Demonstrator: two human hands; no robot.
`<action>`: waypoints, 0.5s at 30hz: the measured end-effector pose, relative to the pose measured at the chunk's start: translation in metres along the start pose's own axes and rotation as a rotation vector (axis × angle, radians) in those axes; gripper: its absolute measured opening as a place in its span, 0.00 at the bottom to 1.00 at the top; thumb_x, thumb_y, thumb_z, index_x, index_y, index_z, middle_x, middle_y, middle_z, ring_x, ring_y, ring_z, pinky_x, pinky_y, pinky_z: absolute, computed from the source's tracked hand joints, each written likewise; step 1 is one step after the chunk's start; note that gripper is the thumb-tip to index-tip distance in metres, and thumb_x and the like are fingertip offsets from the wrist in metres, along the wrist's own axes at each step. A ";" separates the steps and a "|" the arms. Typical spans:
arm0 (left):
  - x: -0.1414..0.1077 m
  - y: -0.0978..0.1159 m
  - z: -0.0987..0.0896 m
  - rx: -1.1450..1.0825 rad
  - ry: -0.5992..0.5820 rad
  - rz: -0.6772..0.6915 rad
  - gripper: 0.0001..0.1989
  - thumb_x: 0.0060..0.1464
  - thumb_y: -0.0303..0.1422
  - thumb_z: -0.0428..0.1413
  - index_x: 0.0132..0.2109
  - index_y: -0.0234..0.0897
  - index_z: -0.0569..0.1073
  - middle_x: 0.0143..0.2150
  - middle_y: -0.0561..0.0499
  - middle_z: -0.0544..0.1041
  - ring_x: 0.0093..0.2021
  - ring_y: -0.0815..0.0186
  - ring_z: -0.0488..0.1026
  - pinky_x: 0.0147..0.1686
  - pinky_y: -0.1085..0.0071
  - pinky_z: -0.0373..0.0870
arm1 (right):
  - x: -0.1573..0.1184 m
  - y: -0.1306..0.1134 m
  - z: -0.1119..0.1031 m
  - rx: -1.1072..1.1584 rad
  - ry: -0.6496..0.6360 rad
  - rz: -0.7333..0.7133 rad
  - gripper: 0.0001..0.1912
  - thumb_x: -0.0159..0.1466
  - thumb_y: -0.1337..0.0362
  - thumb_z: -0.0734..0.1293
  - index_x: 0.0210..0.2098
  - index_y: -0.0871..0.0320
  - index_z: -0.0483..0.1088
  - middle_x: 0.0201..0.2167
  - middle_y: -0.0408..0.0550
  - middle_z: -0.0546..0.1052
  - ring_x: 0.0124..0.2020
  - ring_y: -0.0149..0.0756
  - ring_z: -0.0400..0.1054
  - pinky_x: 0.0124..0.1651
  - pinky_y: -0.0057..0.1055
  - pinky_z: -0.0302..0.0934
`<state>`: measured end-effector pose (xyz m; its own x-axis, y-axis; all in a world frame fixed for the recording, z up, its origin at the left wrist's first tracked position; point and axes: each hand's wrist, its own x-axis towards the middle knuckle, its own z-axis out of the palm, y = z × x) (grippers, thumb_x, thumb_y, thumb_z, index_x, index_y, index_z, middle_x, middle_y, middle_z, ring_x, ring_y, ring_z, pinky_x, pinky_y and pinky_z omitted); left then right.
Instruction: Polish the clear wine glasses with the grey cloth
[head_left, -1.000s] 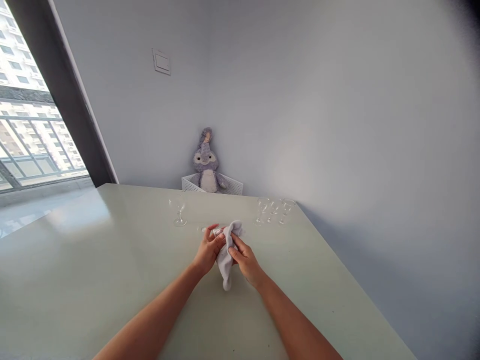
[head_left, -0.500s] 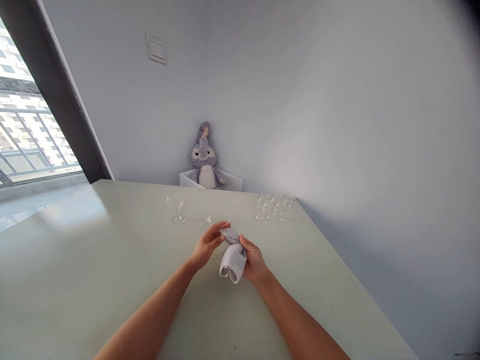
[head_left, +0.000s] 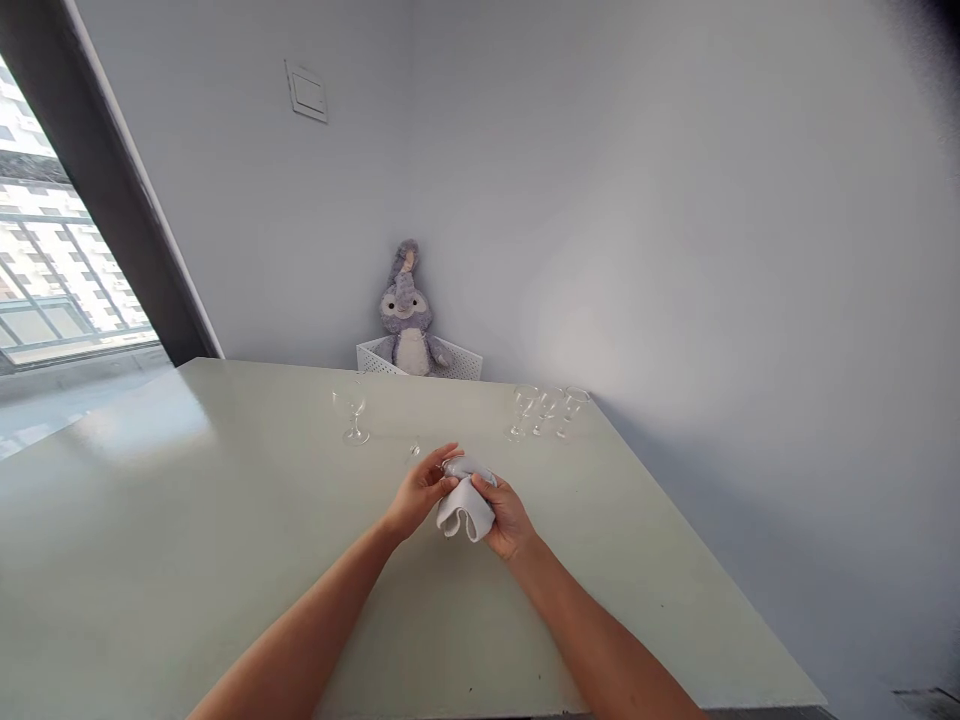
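Note:
A light grey cloth [head_left: 466, 512] hangs between both hands above the pale table [head_left: 270, 520]. My right hand [head_left: 508, 515] is closed on the cloth, its thumb pressing on top. My left hand [head_left: 421, 492] is closed at the left side of a clear glass [head_left: 461, 466], which the cloth partly covers. How far the cloth reaches into the glass is hidden. The glass's stem seems to point up and left from my left fingers, where a small clear foot [head_left: 413, 450] shows faintly.
One stemmed glass [head_left: 355, 412] stands upright at the back left of the table. Three more glasses [head_left: 545, 408] stand together at the back right. Behind the table's far edge, a plush toy [head_left: 411, 325] sits in a white basket [head_left: 466, 366] against the wall.
The cloth's hanging end has risen slightly and bunched closer to the glass. My right thumb has shifted left over the cloth, and my left thumb now lies against it. The view has shifted a little.

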<state>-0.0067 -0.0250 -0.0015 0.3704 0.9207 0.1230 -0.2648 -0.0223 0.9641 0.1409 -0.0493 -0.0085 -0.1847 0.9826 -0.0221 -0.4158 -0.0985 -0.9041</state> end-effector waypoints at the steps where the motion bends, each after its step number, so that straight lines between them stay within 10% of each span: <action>1: 0.000 -0.002 -0.001 -0.011 0.026 -0.009 0.31 0.44 0.39 0.58 0.55 0.39 0.61 0.46 0.46 0.71 0.41 0.65 0.69 0.42 0.68 0.66 | -0.001 0.001 0.001 -0.069 -0.008 -0.036 0.19 0.54 0.56 0.66 0.41 0.59 0.68 0.30 0.47 0.73 0.27 0.32 0.65 0.31 0.30 0.59; 6: 0.001 -0.004 -0.008 0.062 0.080 -0.208 0.28 0.50 0.47 0.49 0.53 0.32 0.64 0.31 0.49 0.72 0.31 0.67 0.69 0.35 0.66 0.68 | -0.006 0.010 0.002 -0.629 -0.005 -0.263 0.15 0.50 0.59 0.68 0.37 0.55 0.72 0.27 0.45 0.73 0.29 0.35 0.64 0.35 0.31 0.58; 12: 0.000 0.005 -0.003 0.043 -0.009 -0.024 0.31 0.44 0.39 0.58 0.56 0.39 0.62 0.53 0.43 0.67 0.49 0.60 0.66 0.46 0.65 0.64 | 0.002 0.003 -0.004 -0.059 0.017 -0.033 0.17 0.55 0.55 0.64 0.40 0.59 0.69 0.29 0.46 0.73 0.27 0.32 0.66 0.32 0.30 0.60; 15: 0.002 0.003 -0.004 0.047 0.065 -0.027 0.30 0.44 0.41 0.58 0.55 0.37 0.63 0.46 0.44 0.72 0.42 0.62 0.69 0.42 0.64 0.67 | 0.000 0.004 -0.001 -0.167 -0.009 -0.077 0.18 0.54 0.57 0.66 0.41 0.58 0.69 0.31 0.46 0.74 0.28 0.32 0.66 0.33 0.29 0.60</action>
<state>-0.0108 -0.0216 0.0006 0.3183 0.9444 0.0828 -0.2125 -0.0140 0.9771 0.1407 -0.0498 -0.0123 -0.1665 0.9846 0.0534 -0.2753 0.0056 -0.9613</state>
